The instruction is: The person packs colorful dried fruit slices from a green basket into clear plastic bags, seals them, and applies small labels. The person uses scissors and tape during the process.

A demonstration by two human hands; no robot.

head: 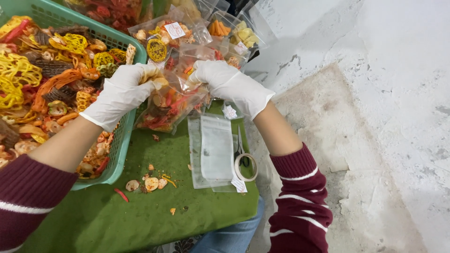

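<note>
Both hands wear white gloves. The left hand [123, 91] holds a few snack pieces, its grip closed on them at the mouth of a clear bag [169, 104]. The right hand [224, 83] pinches the bag's top edge w/ a tight grip. The bag, approx. half full of red and orange snacks, hangs above the green counter [140, 215], just beside the green basket [119, 150] of mixed snacks. Empty bags [215, 150] and a tape roll [245, 167] lie below the right hand. Filled packs [187, 30] lie behind.

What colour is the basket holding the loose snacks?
Light green basket, seen in the head view.
</note>
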